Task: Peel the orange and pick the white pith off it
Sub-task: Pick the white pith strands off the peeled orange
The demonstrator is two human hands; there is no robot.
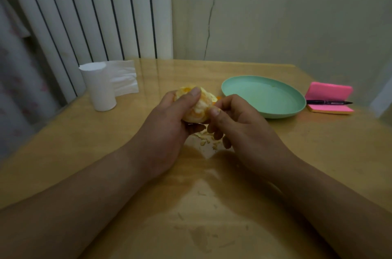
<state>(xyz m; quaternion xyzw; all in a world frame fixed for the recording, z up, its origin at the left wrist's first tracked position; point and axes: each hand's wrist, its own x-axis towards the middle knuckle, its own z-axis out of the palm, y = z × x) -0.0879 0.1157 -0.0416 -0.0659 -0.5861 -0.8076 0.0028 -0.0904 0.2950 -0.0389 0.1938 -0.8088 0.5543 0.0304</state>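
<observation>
Right now the left hand [169,123] is cupping the mostly peeled orange [198,108] above the table [84,131], fingers curled round it and thumb lying over its top. The right hand [239,123] is pinching the orange's right side between thumb and forefinger. Pith scraps [204,142] are lying on the table just beneath, and a green plate [265,97] is sitting nearby on the right.
</observation>
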